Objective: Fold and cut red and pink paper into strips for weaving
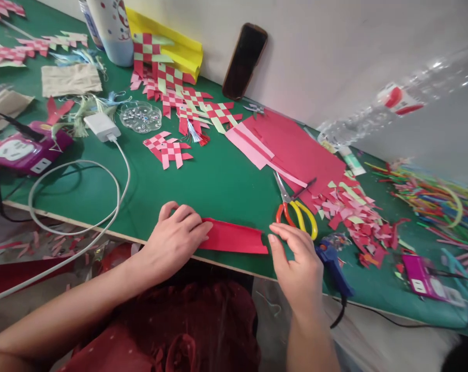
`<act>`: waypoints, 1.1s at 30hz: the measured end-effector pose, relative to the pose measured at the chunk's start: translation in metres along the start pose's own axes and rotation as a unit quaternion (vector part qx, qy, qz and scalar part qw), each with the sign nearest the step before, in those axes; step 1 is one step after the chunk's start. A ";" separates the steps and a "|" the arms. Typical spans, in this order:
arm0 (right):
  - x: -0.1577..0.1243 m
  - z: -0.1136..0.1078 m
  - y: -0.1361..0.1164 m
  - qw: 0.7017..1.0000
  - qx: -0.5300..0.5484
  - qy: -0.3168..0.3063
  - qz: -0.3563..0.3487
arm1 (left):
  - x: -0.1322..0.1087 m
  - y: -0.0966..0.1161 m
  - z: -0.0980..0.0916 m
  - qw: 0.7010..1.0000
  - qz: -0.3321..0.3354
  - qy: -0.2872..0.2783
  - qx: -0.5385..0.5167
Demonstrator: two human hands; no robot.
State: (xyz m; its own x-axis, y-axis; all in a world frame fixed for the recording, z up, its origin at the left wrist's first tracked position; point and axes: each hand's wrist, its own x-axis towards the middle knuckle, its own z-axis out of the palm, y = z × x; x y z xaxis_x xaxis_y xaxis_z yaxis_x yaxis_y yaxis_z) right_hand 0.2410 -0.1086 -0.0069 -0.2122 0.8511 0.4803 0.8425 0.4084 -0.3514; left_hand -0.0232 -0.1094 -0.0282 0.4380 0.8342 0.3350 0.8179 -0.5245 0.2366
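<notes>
A folded strip of red paper (pixel 234 237) lies along the front edge of the green table. My left hand (pixel 178 231) covers its left end, fingers bent and pressing on it, so that end is hidden. Just beyond the strip's right end is my right hand (pixel 296 258), its thumb and fingers slightly apart with nothing seen between them. Scissors (pixel 285 196) with red and yellow handles lie right behind my right hand. A blue glue gun (pixel 336 266) rests to the right of it.
Red paper sheets (pixel 291 144) and a heap of paper scraps (pixel 353 212) lie behind and right. Woven paper fish (pixel 169 150), a bead tray (pixel 140 117) and a looped white cable (pixel 119 201) are at left. A phone (pixel 244 61) leans on the wall.
</notes>
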 end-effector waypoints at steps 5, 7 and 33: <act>0.000 0.004 -0.002 0.999 0.020 -0.040 -0.027 | 0.003 0.001 -0.002 0.999 -0.023 -0.022 -0.013; -0.001 0.006 0.001 0.998 0.021 -0.046 -0.029 | 0.002 0.000 -0.002 0.999 -0.026 -0.022 -0.010; 0.011 0.004 0.009 0.987 -0.024 -0.144 -0.066 | -0.013 -0.019 -0.008 0.987 0.120 -0.063 -0.088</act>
State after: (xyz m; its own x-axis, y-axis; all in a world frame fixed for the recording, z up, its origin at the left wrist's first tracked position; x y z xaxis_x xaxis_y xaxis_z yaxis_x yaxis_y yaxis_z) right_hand 0.2444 -0.0940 -0.0080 -0.4485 0.8526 0.2683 0.8191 0.5122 -0.2584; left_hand -0.0469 -0.1117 -0.0299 0.6634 0.6906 0.2881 0.6119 -0.7222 0.3225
